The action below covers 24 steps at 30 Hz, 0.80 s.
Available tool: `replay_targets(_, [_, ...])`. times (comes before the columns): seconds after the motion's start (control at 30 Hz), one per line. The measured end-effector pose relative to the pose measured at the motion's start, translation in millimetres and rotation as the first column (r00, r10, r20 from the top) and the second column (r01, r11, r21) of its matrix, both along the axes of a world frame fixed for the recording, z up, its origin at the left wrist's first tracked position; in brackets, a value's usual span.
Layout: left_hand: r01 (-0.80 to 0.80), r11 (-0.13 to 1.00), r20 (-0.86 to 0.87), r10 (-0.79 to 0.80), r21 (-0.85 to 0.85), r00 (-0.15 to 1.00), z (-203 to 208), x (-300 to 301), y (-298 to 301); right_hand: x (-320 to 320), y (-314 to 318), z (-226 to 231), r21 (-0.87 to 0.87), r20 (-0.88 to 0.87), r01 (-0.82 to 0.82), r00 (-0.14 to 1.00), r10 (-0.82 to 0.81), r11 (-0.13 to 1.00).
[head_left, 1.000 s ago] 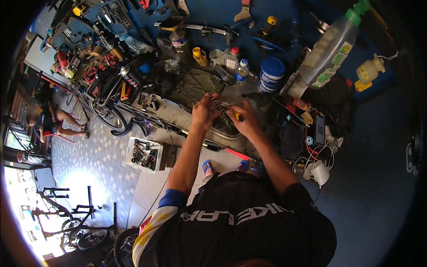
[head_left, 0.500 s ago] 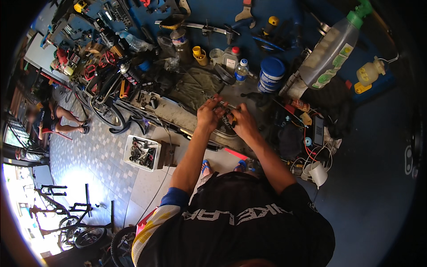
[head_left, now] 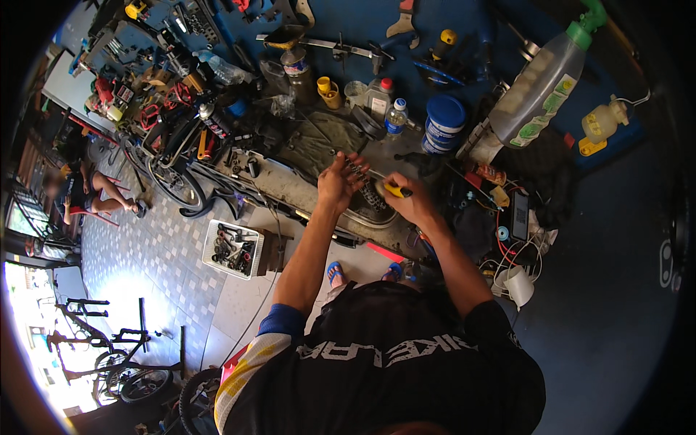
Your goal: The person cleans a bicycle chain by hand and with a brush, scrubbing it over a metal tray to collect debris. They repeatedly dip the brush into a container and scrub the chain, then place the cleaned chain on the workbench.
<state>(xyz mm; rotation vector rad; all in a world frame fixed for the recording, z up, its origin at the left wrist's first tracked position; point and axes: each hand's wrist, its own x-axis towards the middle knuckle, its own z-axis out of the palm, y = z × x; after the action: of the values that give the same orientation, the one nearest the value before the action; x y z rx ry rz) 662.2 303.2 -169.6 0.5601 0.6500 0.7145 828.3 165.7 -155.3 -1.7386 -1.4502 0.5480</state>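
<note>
A dark bicycle chain (head_left: 373,197) hangs in a bent length over a dark tray on the workbench. My left hand (head_left: 335,187) holds its upper part, with links lying along the fingers. Just to the right, my right hand (head_left: 417,203) is closed around a tool with a yellow-and-black handle (head_left: 396,190). A thin metal shaft seems to point from that tool toward the chain; its tip is too small to make out. The right hand is slightly apart from the left.
Behind my hands stand a small clear bottle (head_left: 394,117), a grey bottle with a red cap (head_left: 379,98) and a blue-lidded tub (head_left: 444,119). Cables and a white cup (head_left: 516,283) lie at right. A white basket of parts (head_left: 232,250) stands lower left; a person sits far left.
My right hand has moved right and slightly down, away from the left hand, showing more of the yellow handle. The left hand has shifted a little left, its fingers more stretched, uncovering more chain.
</note>
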Motion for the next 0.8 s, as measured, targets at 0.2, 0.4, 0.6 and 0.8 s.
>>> replay_targets(0.2, [0.027, 0.999, 0.08, -0.029, 0.019, 0.996, 11.5, 11.2, 0.5, -32.2, 31.9, 63.6, 0.452, 0.067, -0.126, 0.992, 0.108, 0.883])
replay_targets(0.4, [0.005, 0.996, -0.052, 0.0, 0.086, 0.999, 3.1, -2.5, 11.6, -27.2, 2.6, 32.8, 0.211, 0.057, -0.186, 0.982, 0.177, 0.96])
replay_targets(0.6, [-0.024, 0.997, -0.039, 0.027, 0.069, 0.999, 14.1, 6.1, 1.7, -34.1, 8.7, 35.6, 0.33, 0.111, -0.104, 0.991, 0.071, 0.938])
replay_targets(0.8, [-0.05, 0.989, -0.094, 0.063, 0.138, 0.994, 24.4, -0.2, 1.7, -36.8, 2.7, 37.7, 0.303, 0.012, -0.04, 0.999, 0.038, 0.952])
